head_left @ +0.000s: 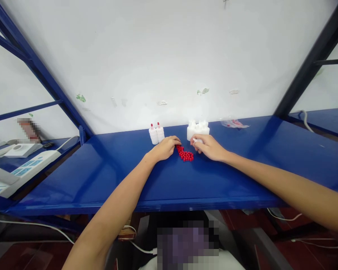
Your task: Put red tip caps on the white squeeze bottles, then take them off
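Observation:
My left hand [166, 147] rests on the table with its fingers bent down together onto the far left end of a loose heap of small red caps [186, 156]. Its fingertips touch the caps there. To the right of the heap, my right hand [210, 147] is closed around a white squeeze bottle [198, 140], its pale nozzle pointing left and most of its body hidden by the fingers. Just behind that hand stands a close group of white bottles [198, 128] without red tips. Two white bottles with red caps [156, 134] stand upright behind my left hand.
A clear plastic bag [234, 123] with something red inside lies near the wall at the back right. Blue frame posts [73, 112] rise at the left, beside a white power strip [30, 168]. The blue table's front edge [186, 204] runs close to my body.

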`<control>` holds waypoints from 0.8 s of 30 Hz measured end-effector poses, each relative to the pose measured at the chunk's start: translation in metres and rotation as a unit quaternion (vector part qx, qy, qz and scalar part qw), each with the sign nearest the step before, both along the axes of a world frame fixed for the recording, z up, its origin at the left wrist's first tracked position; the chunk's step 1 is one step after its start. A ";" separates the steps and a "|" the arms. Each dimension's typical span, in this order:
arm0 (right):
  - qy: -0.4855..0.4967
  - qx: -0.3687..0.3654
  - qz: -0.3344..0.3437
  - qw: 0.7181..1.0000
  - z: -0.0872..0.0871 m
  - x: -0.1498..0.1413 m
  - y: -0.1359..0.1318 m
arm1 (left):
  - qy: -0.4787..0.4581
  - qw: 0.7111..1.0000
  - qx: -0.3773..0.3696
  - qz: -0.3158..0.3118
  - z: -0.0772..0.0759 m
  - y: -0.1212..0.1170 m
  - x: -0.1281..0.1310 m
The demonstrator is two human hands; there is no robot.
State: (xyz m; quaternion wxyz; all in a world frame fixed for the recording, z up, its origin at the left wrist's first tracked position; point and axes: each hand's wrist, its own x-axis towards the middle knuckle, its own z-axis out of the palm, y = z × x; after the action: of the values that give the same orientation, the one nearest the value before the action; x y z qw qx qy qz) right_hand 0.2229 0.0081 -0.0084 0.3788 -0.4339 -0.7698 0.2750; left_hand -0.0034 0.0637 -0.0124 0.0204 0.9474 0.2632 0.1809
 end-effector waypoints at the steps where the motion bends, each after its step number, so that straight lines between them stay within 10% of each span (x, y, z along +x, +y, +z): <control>1: 0.000 -0.001 0.001 1.000 0.000 0.000 0.000 | 0.000 1.000 -0.001 0.002 0.001 -0.001 -0.002; 24: -0.028 -0.011 0.016 0.999 0.002 0.001 -0.001 | -0.028 0.992 -0.113 0.044 0.017 -0.012 -0.014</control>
State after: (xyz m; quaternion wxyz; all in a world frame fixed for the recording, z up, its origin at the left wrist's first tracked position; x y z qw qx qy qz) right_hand 0.2236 0.0074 -0.0064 0.3482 -0.4334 -0.7836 0.2774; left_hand -0.0177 0.0516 0.0047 0.1265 0.9210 0.3227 0.1777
